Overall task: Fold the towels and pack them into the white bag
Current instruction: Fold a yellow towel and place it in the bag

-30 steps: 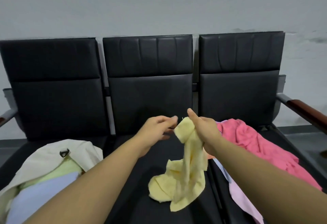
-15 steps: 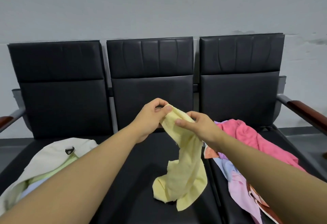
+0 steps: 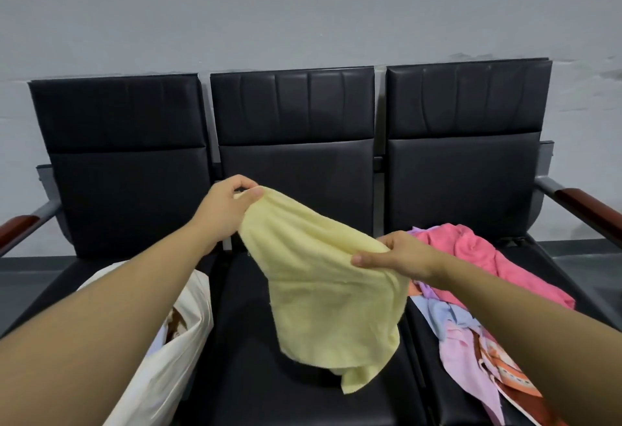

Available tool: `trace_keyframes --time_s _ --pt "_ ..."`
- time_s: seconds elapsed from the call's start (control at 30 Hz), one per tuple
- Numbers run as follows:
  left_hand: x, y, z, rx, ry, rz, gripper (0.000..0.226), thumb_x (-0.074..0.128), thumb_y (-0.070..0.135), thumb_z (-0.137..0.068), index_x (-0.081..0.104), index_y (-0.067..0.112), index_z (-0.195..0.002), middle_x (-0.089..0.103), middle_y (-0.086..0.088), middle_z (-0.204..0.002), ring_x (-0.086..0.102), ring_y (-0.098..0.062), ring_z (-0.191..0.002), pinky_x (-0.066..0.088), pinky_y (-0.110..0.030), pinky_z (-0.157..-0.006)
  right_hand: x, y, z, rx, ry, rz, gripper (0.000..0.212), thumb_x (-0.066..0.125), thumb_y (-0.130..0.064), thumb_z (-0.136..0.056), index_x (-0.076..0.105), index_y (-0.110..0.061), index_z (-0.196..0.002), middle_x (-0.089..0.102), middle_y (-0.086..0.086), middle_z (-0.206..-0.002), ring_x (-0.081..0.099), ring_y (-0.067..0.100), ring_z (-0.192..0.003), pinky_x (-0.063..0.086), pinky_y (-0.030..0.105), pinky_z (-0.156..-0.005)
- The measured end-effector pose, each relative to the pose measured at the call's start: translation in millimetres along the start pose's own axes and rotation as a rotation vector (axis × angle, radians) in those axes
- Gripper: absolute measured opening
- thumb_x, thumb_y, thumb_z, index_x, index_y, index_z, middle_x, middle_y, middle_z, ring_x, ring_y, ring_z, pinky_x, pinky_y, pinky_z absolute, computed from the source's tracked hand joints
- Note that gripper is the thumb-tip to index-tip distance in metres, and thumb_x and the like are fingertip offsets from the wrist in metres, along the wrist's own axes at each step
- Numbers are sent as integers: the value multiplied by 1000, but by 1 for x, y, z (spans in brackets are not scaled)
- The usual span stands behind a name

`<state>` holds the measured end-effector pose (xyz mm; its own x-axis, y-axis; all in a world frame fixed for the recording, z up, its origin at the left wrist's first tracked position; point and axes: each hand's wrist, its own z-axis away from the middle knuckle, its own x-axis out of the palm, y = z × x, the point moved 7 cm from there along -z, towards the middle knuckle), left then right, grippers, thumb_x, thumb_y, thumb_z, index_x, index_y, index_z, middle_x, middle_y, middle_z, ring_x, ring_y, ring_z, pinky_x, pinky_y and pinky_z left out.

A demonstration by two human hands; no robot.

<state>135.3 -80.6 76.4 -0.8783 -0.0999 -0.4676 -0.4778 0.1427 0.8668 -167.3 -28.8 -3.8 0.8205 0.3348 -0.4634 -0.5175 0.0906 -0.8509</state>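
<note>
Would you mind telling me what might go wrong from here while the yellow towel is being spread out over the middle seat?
1. The yellow towel is held only by pinches of the left hand and right hand along one edge, so a corner may slip free.
2. Its lower end is bunched on the seat, so the fold may come out crooked.
3. The white bag slumps sideways, which could hamper packing.

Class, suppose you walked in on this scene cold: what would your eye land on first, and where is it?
First, the yellow towel, stretched between the left hand and right hand over the middle seat. Next, the heap of pink and pastel towels on the right-hand seat. Lastly, the white bag lying on the left seat, partly hidden by the left forearm.
</note>
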Motion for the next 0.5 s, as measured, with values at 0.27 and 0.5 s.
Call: trace_keyframes --time_s 0.27,0.5 --pt "-56 -57 3 -210 285 12 11 59 25 -102 65 15 -102 62 -6 -102 60 -21 -78 57 -38 -60 -32 23 2 33 113 181 44 83 -51 -74 57 -19 -59 56 -16 -51 53 -2 -50 39 13 -52" --pt "-101 -75 13 -336 534 -163 14 52 26 -104 58 17 -113 62 -9 -112 62 -29 -90 55 -49 -85 -56 48 12 96 142 338 51 80 -61 -71 58 -14 -65 53 -12 -59 53 5 -57 37 15 -56"
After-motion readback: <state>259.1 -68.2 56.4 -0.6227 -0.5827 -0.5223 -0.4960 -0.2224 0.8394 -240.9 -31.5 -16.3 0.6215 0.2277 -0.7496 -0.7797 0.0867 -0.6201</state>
